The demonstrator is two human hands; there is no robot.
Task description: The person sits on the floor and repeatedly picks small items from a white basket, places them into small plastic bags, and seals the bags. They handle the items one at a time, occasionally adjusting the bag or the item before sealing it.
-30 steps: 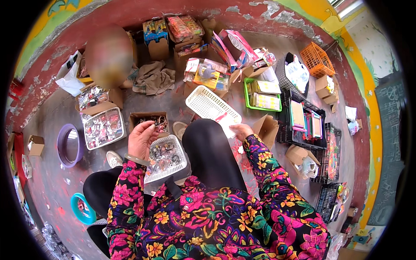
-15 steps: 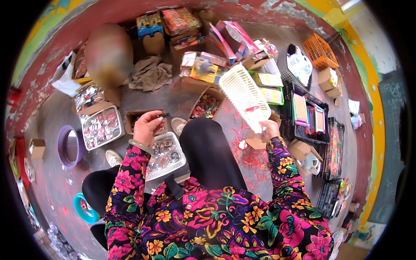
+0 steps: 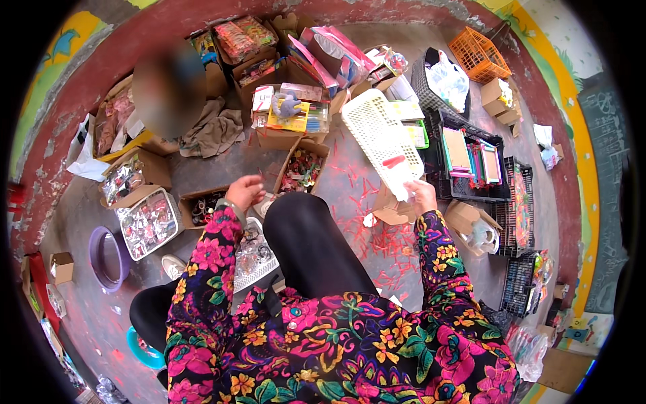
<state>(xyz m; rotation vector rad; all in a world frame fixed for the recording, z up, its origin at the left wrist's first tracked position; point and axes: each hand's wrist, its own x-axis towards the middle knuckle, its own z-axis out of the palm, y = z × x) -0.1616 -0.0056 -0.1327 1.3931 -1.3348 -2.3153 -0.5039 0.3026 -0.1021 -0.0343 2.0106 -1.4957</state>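
Observation:
My right hand [image 3: 421, 195] grips the near corner of a cream plastic basket [image 3: 377, 124], tilted up with its holed bottom showing. A small red piece [image 3: 394, 161] and something white lie at its near end. My left hand [image 3: 246, 191] is held beside a small cardboard box [image 3: 195, 207] of dark small items, its fingers loosely stretched out and nothing seen in them. Below that hand, partly covered by my sleeve and knee, stands a white basket [image 3: 254, 269] with small packaged items.
A carton of colourful small pieces [image 3: 303, 168] stands ahead of my knee. Red strips [image 3: 390, 249] litter the floor. On the left are a white basket of packets [image 3: 149, 225] and a purple basin [image 3: 109, 259]; black crates [image 3: 471, 158] line the right.
The small dark item that was in my left fingers is no longer seen there. My left hand has moved slightly right and its fingers have loosened. My right hand still grips the cream basket.

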